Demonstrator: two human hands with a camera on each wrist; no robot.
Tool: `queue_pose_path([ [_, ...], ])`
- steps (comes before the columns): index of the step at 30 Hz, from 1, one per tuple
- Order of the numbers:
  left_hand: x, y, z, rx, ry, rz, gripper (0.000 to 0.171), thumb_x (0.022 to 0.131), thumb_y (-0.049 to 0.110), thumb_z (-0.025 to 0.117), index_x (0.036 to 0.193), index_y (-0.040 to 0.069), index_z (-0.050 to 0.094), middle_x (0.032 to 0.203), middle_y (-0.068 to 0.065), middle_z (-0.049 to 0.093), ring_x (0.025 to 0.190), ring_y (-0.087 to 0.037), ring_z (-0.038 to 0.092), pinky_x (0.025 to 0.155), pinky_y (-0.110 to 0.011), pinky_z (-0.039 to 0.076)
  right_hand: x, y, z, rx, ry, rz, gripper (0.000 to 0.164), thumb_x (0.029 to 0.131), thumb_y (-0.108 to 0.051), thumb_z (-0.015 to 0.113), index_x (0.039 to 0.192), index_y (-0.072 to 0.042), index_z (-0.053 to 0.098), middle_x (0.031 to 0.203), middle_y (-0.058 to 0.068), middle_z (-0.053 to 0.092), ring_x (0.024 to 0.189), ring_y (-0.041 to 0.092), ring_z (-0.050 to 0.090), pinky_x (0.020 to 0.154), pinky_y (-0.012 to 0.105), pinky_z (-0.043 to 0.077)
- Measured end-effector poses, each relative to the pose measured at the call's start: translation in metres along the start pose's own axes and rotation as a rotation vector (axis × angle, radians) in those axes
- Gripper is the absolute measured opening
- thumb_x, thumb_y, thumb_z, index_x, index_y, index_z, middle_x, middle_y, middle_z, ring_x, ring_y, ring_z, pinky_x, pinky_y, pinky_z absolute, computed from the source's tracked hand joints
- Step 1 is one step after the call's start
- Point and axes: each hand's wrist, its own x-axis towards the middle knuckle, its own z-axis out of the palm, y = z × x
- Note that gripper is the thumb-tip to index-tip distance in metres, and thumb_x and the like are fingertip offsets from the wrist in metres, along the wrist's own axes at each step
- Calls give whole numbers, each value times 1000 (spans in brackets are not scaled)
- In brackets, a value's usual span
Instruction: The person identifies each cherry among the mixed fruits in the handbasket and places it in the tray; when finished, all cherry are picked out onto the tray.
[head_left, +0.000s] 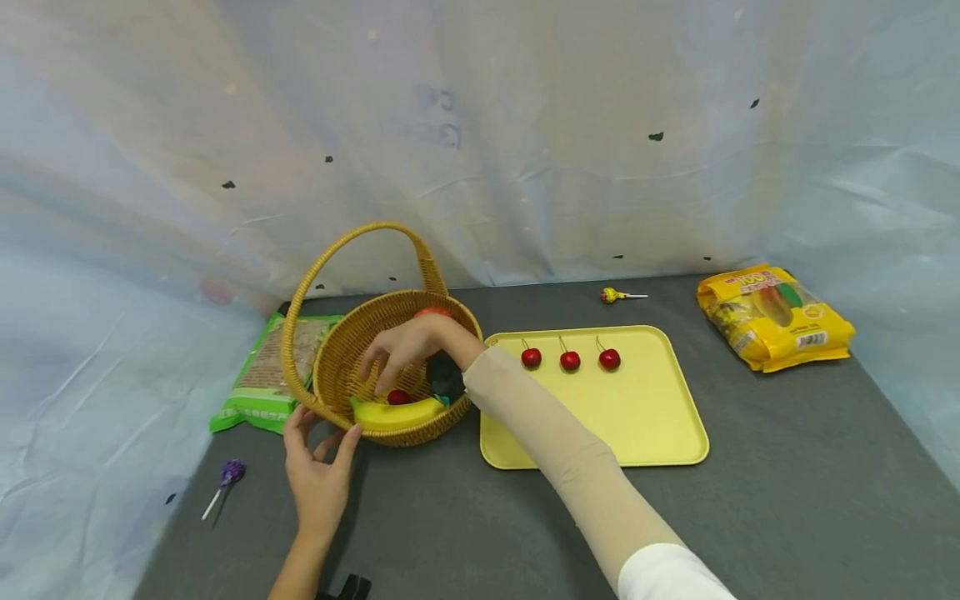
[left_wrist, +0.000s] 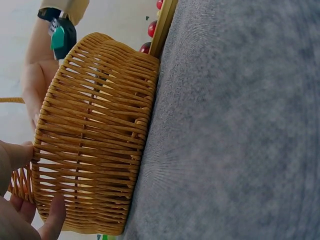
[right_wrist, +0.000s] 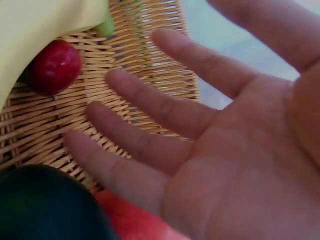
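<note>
A wicker basket [head_left: 375, 325] with a tall handle holds a banana [head_left: 397, 417], a cherry [head_left: 398, 397], a red rounded fruit [head_left: 432, 312] and a dark green rounded thing [right_wrist: 50, 205], whose kind I cannot tell. My left hand [head_left: 318, 475] grips the basket's near left rim, thumb and fingers on either side of the wicker. Over the basket's inside hangs my right hand [head_left: 408, 346], palm down. In the right wrist view its fingers [right_wrist: 165, 107] are spread with nothing between them, above the cherry and banana.
Right of the basket lies a yellow tray [head_left: 622, 417] with three stemmed cherries [head_left: 570, 361] in a row. A yellow lollipop [head_left: 609, 295] lies behind it, a yellow mango-printed bag [head_left: 772, 317] far right. At left are a green bag [head_left: 266, 375] and a purple lollipop [head_left: 232, 472].
</note>
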Motion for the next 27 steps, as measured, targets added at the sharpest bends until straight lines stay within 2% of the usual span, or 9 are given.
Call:
queue_pose_path([
  [5, 2, 19, 1, 4, -9, 13, 66, 84, -20, 67, 142, -12, 37, 128, 8, 45, 122, -18, 48, 83, -17, 54, 8, 3, 4, 78, -53, 134, 54, 96, -18, 69, 145, -6, 50, 141, 11, 48, 117, 18, 55, 101, 47, 50],
  [7, 2, 23, 1, 11, -10, 17, 65, 84, -21, 67, 141, -12, 37, 128, 9, 45, 121, -15, 48, 83, -17, 53, 9, 5, 5, 67, -65, 140, 51, 97, -16, 68, 144, -5, 51, 141, 10, 49, 115, 17, 56, 100, 45, 51],
  [10, 2, 24, 2, 26, -7, 17, 65, 84, -21, 67, 141, -13, 37, 127, 8, 45, 121, -20, 48, 83, -16, 53, 9, 7, 4, 43, -75, 133, 45, 97, -11, 66, 140, -3, 55, 138, 10, 52, 113, 18, 58, 99, 43, 52],
  [14, 2, 15, 0, 26, -3, 17, 66, 83, -20, 68, 141, -12, 37, 127, 4, 46, 121, -23, 48, 82, -17, 53, 9, 7, 3, 20, -63, 100, 35, 96, -1, 65, 131, 0, 63, 125, 9, 60, 107, 20, 63, 95, 40, 54],
  [17, 2, 2, -1, 5, -3, 22, 69, 82, -21, 69, 142, -9, 38, 128, -2, 48, 122, -22, 48, 82, -17, 54, 4, 8, 1, -4, -24, -18, 27, 94, 5, 65, 121, 3, 68, 113, 11, 66, 96, 20, 66, 89, 40, 57],
  [20, 1, -8, -1, -20, -13, 20, 71, 82, -21, 70, 143, -7, 38, 129, -12, 48, 122, -27, 48, 82, -16, 54, -16, 9, -3, -35, 48, -222, 23, 92, 6, 67, 115, 4, 69, 108, 14, 68, 91, 21, 65, 84, 38, 57],
  [22, 0, -9, -1, -40, -18, 17, 71, 82, -19, 70, 144, -5, 39, 130, -20, 47, 122, -30, 48, 82, -16, 54, -39, 11, -6, -41, 104, -352, 24, 92, 4, 67, 115, 3, 69, 108, 17, 68, 92, 23, 65, 83, 38, 57],
  [23, 0, -10, -1, -49, -18, 12, 71, 82, -19, 70, 144, -5, 39, 130, -22, 46, 122, -30, 48, 82, -16, 54, -53, 12, -7, -40, 137, -389, 24, 92, 3, 68, 116, 2, 69, 110, 16, 68, 94, 23, 66, 84, 38, 57],
  [27, -1, -10, 0, -42, -5, 0, 70, 83, -17, 71, 145, -5, 39, 130, -26, 45, 122, -28, 49, 82, -15, 54, -110, 29, -2, -5, 254, -458, 24, 94, -1, 68, 118, 2, 68, 112, 17, 66, 96, 27, 66, 82, 38, 58],
])
